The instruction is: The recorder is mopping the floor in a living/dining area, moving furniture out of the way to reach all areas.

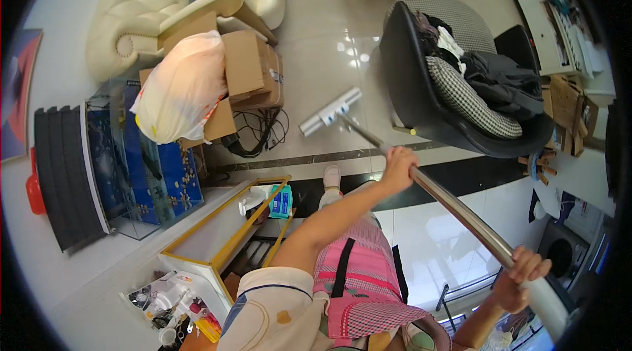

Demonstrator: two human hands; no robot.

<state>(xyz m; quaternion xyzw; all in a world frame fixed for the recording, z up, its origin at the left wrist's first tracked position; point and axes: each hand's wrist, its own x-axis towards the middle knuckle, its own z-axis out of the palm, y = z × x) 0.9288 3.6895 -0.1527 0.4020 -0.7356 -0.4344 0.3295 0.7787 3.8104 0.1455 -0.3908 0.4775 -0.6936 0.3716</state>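
Note:
Both my hands grip the long metal pole (461, 216) of a flat-headed floor mop. My left hand (399, 171) is wrapped round the pole partway down, with the arm stretched forward. Farther back, at the lower right, my right hand (520, 280) closes round the pole near its thick pale upper end. The mop's wide grey-white head (331, 111) lies on the glossy tiled floor (322, 42), tilted across the view, between a cardboard box and a black armchair.
A black armchair (421, 101) with clothes (503, 78) piled on it stands at right. To the left are a cardboard box (253, 65), a white plastic bag (184, 91), loose black cables (260, 130) and a glass tank (141, 160). A gold-edged cabinet (224, 226) is beside me.

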